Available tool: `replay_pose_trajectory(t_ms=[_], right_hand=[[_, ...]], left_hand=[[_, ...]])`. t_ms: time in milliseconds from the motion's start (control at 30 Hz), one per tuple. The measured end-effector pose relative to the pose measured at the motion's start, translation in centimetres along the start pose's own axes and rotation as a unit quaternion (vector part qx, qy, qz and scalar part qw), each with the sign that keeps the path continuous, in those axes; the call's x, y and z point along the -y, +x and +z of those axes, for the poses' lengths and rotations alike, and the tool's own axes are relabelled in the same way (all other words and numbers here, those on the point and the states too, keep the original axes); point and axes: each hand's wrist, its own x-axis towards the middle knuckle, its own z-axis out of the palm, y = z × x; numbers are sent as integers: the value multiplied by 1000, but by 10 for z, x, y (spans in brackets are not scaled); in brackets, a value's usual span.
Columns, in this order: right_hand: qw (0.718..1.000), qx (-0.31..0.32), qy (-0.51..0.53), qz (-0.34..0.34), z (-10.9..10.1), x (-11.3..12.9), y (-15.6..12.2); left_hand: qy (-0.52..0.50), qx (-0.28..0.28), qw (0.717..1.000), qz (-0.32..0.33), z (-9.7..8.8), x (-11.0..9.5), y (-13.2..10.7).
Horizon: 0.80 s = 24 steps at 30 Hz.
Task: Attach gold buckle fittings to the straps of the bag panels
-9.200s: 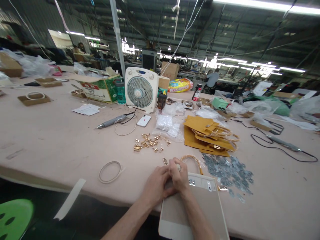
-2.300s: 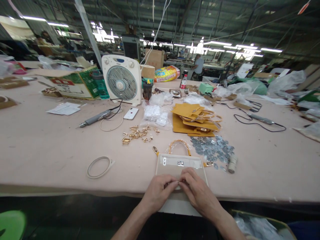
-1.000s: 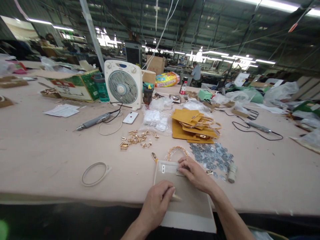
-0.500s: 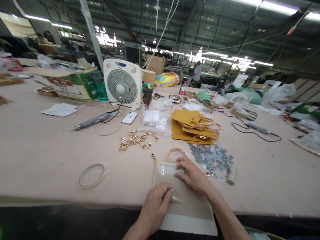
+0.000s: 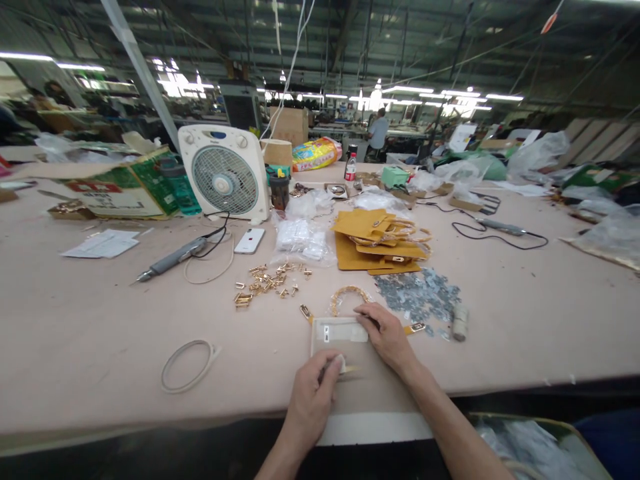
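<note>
Hands, two. Left hand (image 5: pixel 315 390): one, thumb and fingers pinching a pale piece (image 5: pixel 341 363), over the panel; a narrow, blurred strip (image 5: pixel 353 370) shows beside it. Right hand (image 5: pixel 387 337): one, fingers bent at the panel's far edge, beside a pale patch (image 5: pixel 359 332); whether they pinch it cannot be told.

Panel (image 5: pixel 373 393): one, grey-brown, flat on the table (image 5: pixel 100 347) beneath both hands, its near end past the table edge. Slotted plate (image 5: pixel 327 334): one in view, white, near the panel's far left corner. Handle (image 5: pixel 350 291): one, braided, just beyond the far edge. Buckled tabs, two: left tab (image 5: pixel 306 313), right tab (image 5: pixel 415 328). The right hand covers part of the panel's right side.

Gold fittings (image 5: pixel 270 280): one heap, overlapping, past exact count. Metal plates (image 5: pixel 420 297): one heap, uncountable, near the right tab. Roll (image 5: pixel 460 323): one, beside that heap. Yellow pieces (image 5: pixel 380 240): one stack, several, number hidden by overlap. Packets (image 5: pixel 303 240): one clear bag, contents uncounted. Phone (image 5: pixel 249 241): one. Power drivers, two: left driver (image 5: pixel 175 259), right driver (image 5: pixel 501 227). Coil (image 5: pixel 186 367): one. Fan (image 5: pixel 225 173): one, upright, behind the phone.
</note>
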Motion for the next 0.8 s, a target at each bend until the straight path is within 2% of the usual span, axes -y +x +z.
replay_pose_trajectory(t_ms=[67, 100, 267, 367, 533, 667, 800], right_hand=[[1000, -31, -1, 2, -3, 10, -10], [1000, -27, 6, 5, -4, 17, -16], [991, 97, 64, 62, -6, 57, -49], [984, 114, 89, 108, 0, 72, -58], [972, 73, 117, 191, 13, 74, -63], [963, 57, 137, 226, 18, 70, -71], [965, 70, 131, 218, 18, 79, -77]], left_hand=[[-14, -10, 1000, -3, -1, -1, 0], [-19, -15, 1000, -2, -1, -1, 0], [-50, -16, 998, 20, -2, 3, 0], [-83, -8, 996, 39, -3, 6, 1], [-205, 13, 978, 30, -12, 9, 0], [-336, -26, 942, 5, -23, 6, -6], [-392, -64, 917, -13, -38, -4, -8]])
